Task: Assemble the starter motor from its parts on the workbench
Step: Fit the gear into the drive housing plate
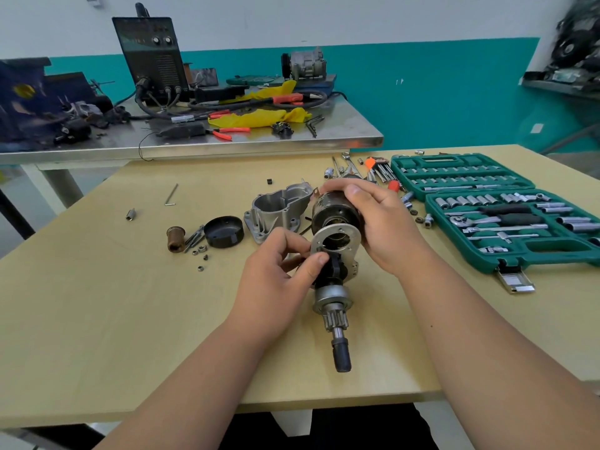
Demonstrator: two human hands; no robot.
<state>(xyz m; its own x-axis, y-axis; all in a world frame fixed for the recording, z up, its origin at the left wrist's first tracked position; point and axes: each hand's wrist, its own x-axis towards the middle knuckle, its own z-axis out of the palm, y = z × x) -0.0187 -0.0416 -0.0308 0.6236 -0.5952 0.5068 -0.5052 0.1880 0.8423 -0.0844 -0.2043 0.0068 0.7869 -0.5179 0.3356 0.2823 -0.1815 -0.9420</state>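
My right hand [380, 219] grips a black cylindrical solenoid [334, 212] above the middle of the wooden workbench [97, 319]. Just below it my left hand [279, 271] pinches the silver mounting plate [337, 241] and the black fork lever [334, 271] of the drive assembly. The pinion gear and shaft [337, 323] point toward me, ending in a black tip. The aluminium nose housing [276, 209] lies open side up behind my hands. A black end cap [224, 231] and a brown bushing sleeve [175, 239] sit to the left.
Loose nuts [199, 254], bolts and a hex key [171, 194] lie at left. An open green socket set [493, 209] fills the right side, with loose sockets and hex keys [376, 170] behind my hands. A metal table [194, 141] with a welder and tools stands beyond.
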